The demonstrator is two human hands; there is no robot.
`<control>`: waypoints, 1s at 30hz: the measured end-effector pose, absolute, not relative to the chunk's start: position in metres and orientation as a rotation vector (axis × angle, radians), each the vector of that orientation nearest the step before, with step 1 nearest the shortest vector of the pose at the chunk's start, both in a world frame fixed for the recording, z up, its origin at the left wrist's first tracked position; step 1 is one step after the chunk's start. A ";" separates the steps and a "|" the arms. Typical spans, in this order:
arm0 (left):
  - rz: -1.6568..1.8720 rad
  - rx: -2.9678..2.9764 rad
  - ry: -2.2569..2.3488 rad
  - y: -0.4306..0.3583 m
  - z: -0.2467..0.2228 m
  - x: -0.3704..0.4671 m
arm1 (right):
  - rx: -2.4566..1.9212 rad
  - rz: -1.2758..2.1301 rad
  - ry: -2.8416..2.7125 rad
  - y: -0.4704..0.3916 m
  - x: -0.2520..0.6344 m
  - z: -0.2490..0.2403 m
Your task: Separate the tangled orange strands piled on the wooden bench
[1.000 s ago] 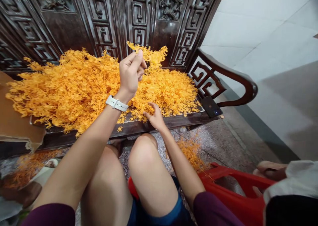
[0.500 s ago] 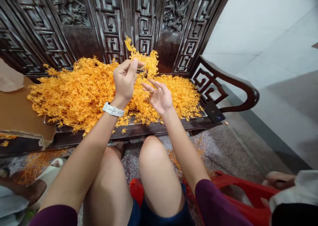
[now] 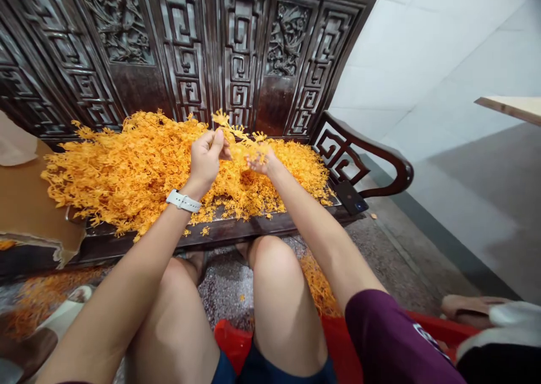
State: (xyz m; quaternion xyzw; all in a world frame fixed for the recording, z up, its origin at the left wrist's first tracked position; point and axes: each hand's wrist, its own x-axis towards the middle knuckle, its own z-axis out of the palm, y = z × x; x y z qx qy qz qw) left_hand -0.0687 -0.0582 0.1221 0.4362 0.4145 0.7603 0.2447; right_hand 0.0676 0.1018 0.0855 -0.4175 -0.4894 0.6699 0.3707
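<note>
Fingers of the left hand (image 3: 205,160) pinch a yellow-orange, branching, plastic-looking sprig (image 3: 236,132) above the loose orange heap (image 3: 127,167), the right hand (image 3: 262,162) half-open, its grip unclear; it looks light, bendy and snag-prone, best held by its main stem.

Pile (image 3: 139,170) on bench seat (image 3: 228,232), cardboard (image 3: 34,192) at left, phone (image 3: 350,197) by right armrest (image 3: 391,173)
</note>
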 end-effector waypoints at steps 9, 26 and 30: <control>1.817 0.908 1.323 -0.030 0.089 -0.050 | -0.798 1.903 -1.388 0.051 0.094 0.112; 1.711 0.583 1.149 -0.016 0.081 -0.042 | -0.907 1.866 -1.256 0.041 0.167 0.074; 1.687 0.625 1.234 -0.007 0.071 -0.029 | -0.825 1.870 -1.327 0.046 0.179 0.080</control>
